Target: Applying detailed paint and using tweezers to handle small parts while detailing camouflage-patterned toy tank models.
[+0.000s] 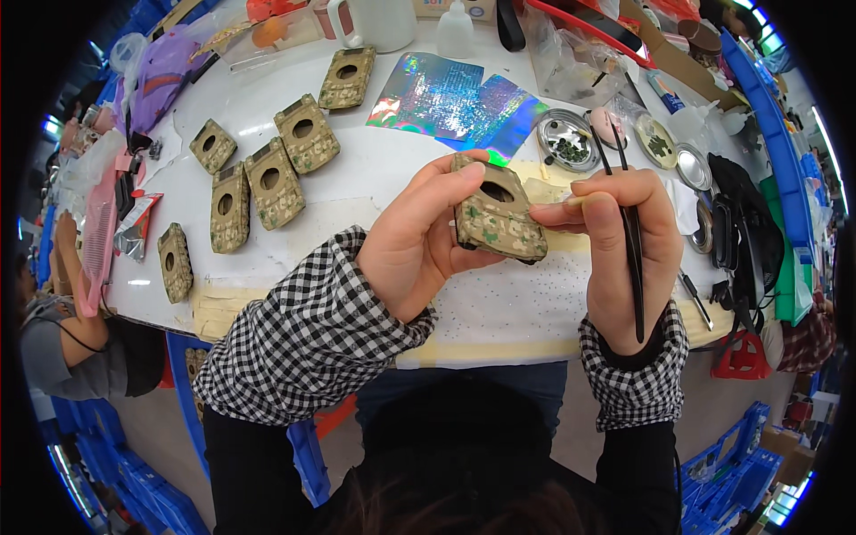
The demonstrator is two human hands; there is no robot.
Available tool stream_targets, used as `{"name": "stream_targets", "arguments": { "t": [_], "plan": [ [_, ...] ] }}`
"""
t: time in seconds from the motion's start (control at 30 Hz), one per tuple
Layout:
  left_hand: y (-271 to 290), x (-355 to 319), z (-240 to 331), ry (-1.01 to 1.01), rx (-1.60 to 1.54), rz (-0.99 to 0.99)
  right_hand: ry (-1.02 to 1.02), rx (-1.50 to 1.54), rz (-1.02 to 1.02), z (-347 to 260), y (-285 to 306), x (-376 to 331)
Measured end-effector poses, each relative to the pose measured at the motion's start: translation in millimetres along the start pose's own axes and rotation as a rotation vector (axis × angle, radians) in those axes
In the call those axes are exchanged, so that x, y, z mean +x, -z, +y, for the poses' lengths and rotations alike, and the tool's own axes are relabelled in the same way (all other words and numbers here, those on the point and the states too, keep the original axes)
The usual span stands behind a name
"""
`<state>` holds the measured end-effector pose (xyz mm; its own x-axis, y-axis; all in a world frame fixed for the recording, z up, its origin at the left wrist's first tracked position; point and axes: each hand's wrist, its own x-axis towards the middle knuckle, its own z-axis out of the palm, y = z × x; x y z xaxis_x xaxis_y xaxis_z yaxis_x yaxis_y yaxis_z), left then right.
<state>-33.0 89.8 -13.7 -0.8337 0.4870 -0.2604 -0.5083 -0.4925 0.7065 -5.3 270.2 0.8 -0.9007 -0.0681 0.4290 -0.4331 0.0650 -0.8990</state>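
Observation:
My left hand [415,227] is closed around a camouflage-patterned toy tank hull [504,225], tilted, with its round hole facing up. Close by its right edge, my right hand [637,201] has thumb and forefinger pinched together. Black tweezers [634,267] lie across the right hand, tips pointing away from me. Something small and pale shows at the pinching fingertips, too small to name. More hulls of the same pattern lie at the left: one hull [274,185] among several grouped together, and another hull [175,262] near the table edge.
Shiny holographic sheets [428,94] lie beyond my hands. A round tin [568,140] holds small dark green pieces. A white mug [382,22] and squeeze bottle [455,34] stand at the back. A black bag [749,223] is at right; a co-worker's arm [76,330] is at left.

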Motion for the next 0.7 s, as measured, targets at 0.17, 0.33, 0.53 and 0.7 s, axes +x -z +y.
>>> {"name": "stream_targets", "arguments": {
  "t": [0.17,0.33,0.53,0.7],
  "plan": [
    [-0.3,-0.5,0.3,-0.001,0.014,0.005,-0.009,-0.005,-0.008,-1.9,-0.3,0.4],
    [-1.2,-0.9,0.5,-0.002,0.012,0.009,-0.011,-0.01,-0.001,-1.1,-0.7,0.1],
    [-2.0,-1.4,1.4,0.005,0.012,0.019,-0.031,0.03,0.047,-3.3,1.2,-0.5],
    [-2.8,-1.8,1.4,0.002,0.012,0.027,0.01,0.022,0.064,-4.4,2.8,-0.9]
  ]
}}
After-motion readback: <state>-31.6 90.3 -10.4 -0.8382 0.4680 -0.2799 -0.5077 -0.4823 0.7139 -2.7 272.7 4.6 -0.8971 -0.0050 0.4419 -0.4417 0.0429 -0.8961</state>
